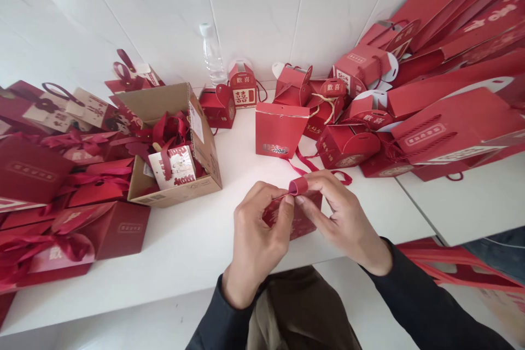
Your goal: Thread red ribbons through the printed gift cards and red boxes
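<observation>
Both my hands work close together at the top of a small red gift box near the table's front edge. My left hand pinches the box's top edge between thumb and fingers. Closed on a curled red strap is my right hand, its thumb and fingertips near those of the left. The hands cover much of the box. Just behind them, a red box with a trapezoid front stands upright, and a red ribbon trails beside it on the table.
A cardboard carton of ribbons and cards stands at the left, beside stacked red boxes. A clear plastic bottle is by the wall. Several red gift boxes crowd the right of the white table.
</observation>
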`<state>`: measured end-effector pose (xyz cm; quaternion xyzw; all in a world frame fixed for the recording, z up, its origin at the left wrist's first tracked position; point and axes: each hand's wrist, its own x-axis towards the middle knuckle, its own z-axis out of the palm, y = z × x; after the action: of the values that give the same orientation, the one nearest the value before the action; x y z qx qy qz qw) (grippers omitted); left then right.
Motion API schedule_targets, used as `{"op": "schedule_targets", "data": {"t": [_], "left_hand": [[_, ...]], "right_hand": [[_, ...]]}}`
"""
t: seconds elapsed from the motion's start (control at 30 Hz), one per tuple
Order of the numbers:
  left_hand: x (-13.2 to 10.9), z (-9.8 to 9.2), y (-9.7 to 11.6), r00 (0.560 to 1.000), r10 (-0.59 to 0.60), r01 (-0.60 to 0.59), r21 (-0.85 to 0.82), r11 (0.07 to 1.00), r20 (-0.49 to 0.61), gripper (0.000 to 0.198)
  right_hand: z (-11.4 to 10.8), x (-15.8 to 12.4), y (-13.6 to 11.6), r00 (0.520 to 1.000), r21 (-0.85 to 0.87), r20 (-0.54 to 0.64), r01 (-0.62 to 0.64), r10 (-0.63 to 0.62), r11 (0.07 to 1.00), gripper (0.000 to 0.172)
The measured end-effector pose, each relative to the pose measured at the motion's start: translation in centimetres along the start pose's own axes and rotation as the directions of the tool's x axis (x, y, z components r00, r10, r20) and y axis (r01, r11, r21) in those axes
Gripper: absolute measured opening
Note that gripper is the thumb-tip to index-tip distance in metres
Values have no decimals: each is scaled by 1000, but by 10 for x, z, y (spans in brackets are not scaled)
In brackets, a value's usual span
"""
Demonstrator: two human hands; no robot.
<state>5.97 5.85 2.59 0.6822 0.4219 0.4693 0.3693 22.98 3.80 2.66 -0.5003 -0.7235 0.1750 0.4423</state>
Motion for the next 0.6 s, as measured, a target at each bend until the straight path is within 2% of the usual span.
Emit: {"op": "schedule_targets", "data": {"t": [0.17,0.27,0.33,0.43,0.6], "left_hand": [[-1,-6,0,999,-17,17,-6,1000,47,12],[-2,-6,-1,998,-32,31,9,999,52,21],[-2,-5,0,998,-41,41,18,999,45,21],[-3,-3,3,998,-50,50,1,999,26,9],[-5,-1,6,997,-81,82,-35,996,20,10]], "right_hand": [[-2,-1,0,999,35,30,-26,25,999,16],[-3,-2,2,997,87,36,-69,66,994,22],[-3,-3,3,997,87,26,-76,74,993,21],[-2,-4,5,998,41,17,-53,52,998,15],[2,-7,12,999,-43,-36,12,-14,999,9]]}}
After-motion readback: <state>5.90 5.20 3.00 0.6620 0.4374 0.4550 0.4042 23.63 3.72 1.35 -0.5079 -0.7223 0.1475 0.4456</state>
